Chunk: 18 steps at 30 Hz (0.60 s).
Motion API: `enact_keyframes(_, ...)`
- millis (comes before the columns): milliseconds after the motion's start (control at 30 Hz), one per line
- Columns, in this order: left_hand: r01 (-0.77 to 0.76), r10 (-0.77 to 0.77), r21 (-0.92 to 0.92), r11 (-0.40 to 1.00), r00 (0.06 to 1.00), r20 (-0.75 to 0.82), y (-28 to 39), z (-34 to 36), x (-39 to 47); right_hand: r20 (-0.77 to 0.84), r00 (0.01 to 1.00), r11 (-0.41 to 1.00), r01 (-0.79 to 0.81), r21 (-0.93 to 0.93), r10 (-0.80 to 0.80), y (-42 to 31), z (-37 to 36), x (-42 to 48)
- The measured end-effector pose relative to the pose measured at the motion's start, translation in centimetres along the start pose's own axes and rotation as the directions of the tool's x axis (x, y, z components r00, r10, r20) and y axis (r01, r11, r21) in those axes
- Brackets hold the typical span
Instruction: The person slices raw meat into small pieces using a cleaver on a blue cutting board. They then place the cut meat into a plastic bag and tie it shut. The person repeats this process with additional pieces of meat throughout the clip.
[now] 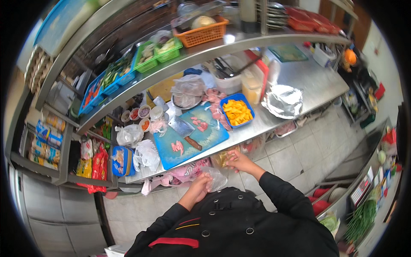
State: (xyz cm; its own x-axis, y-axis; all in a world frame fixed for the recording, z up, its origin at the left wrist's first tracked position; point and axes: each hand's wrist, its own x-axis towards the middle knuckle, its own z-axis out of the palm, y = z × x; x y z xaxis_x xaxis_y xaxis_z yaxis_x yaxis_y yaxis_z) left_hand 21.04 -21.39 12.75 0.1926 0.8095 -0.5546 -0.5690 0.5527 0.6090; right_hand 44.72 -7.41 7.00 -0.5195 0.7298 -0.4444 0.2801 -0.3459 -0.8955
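Note:
My left hand point(199, 189) grips a clear plastic bag point(218, 180) in front of my chest. To its right is my right hand point(239, 161), fingertips curled close together; whether they pinch anything is unclear. Just behind those fingertips shows a yellowish clear bag point(221, 158), and I cannot tell if they touch it. On the steel table ahead lies a worn blue cutting board point(205, 141). A cleaver point(183, 127) with a wooden handle rests on it, between strips of raw meat point(177, 147) and small meat pieces point(200, 124). More raw meat point(218, 112) spreads over the board's far right edge.
A blue container of yellow cut pieces point(237, 111) and a foil-covered dish point(283, 101) stand right of the board. White plastic bags point(146, 155) and small cups point(145, 111) sit left. A steel shelf point(205, 53) with baskets overhangs the table.

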Motion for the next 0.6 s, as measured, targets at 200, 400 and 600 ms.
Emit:
enact_keyframes(200,-0.049,0.047,-0.051,0.998,0.999,-0.027,3.6,-9.1,1.2,-0.259,0.9,0.725,0.086,-0.684,-0.35,-4.2,4.4,17.3)
enact_keyframes(400,-0.1,0.097,-0.126,0.987,0.995,-0.034,8.3,-16.4,1.8,-0.361,0.913,0.619,-0.174,-0.766,-0.19,-9.1,7.5,26.6)
enact_keyframes(600,-0.058,0.061,-0.144,0.988,0.998,0.015,12.4,-20.4,2.5,-0.348,0.915,0.539,-0.191,-0.821,-0.206,-8.4,8.2,29.0)
